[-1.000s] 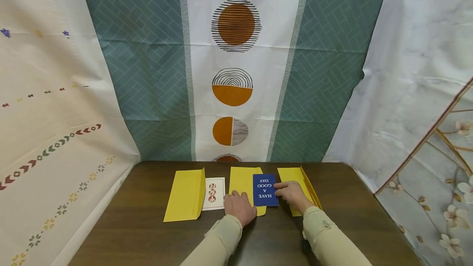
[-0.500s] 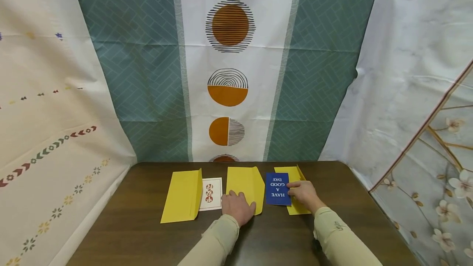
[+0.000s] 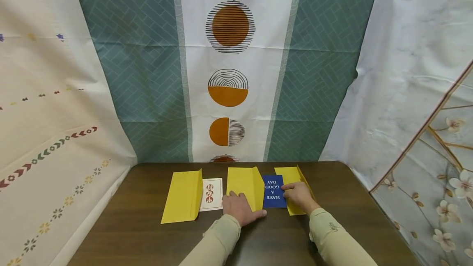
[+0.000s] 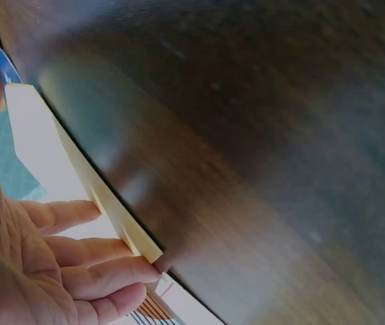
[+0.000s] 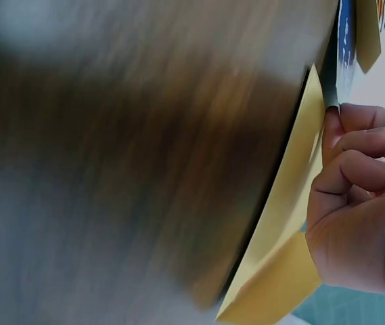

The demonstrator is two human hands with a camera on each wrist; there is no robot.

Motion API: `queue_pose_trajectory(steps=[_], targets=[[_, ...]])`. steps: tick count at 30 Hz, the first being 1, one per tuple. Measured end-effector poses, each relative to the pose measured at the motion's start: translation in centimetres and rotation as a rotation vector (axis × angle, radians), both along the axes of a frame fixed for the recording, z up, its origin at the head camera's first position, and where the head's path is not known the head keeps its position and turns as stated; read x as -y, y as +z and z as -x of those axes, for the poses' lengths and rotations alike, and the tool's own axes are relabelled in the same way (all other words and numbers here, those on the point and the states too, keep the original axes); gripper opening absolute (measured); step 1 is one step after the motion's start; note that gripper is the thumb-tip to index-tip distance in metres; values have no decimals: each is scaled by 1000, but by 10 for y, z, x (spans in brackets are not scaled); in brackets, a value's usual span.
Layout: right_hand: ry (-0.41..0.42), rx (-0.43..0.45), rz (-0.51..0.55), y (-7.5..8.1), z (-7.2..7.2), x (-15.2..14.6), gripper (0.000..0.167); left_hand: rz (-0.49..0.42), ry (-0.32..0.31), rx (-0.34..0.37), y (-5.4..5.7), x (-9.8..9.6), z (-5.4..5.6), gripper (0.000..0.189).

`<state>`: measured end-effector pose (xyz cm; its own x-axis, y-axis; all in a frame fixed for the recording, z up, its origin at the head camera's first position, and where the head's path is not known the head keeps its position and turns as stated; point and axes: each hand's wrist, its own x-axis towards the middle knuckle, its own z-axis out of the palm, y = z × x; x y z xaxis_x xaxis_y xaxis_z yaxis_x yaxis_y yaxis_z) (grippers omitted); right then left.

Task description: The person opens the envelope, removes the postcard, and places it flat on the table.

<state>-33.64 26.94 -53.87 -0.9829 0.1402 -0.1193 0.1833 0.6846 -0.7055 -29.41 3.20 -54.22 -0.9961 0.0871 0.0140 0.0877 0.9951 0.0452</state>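
Note:
My right hand (image 3: 298, 195) pinches the right edge of a blue card (image 3: 274, 192) with white "HAVE A GOOD DAY" lettering, upside down in the head view. The card's left edge meets the raised flap of the middle yellow envelope (image 3: 239, 180). On that envelope's near left part rests my left hand (image 3: 241, 209), fingers straight and thumb stretched out to the right. In the left wrist view, the left fingertips (image 4: 132, 249) lie on the envelope near its edge. Under my right hand lies another yellow envelope (image 3: 286, 171), partly covered; its flap stands up in the right wrist view.
Left of the middle envelope lies a white card (image 3: 212, 204) with a red-brown print, its left edge by the flap of a third yellow envelope (image 3: 181, 196). All lie on a dark wooden table (image 3: 129, 233). Patterned cloths (image 3: 148, 73) hang around the table.
The right hand slid the blue card right, off the middle envelope, then back left to its flap, which now stands raised. The left thumb has spread out to the right.

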Motion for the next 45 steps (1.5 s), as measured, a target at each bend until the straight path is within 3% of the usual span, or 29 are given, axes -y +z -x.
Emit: queue_pose_trajectory(steps=[13, 26, 36, 40, 45], targets=[[15, -7, 17, -2, 5, 22, 29, 11, -19, -13, -3, 1, 1, 88], [27, -34, 42, 3, -1, 25, 27, 0, -22, 19, -3, 2, 0, 92], [46, -53, 58, -1, -3, 25, 27, -104, -32, 6, 2, 8, -8, 95], [74, -100, 71, 5, -11, 21, 27, -128, -56, -34, 3, 11, -11, 99], [99, -135, 88, 17, -20, 4, 29, -120, -148, -162, 6, 9, -15, 90]])
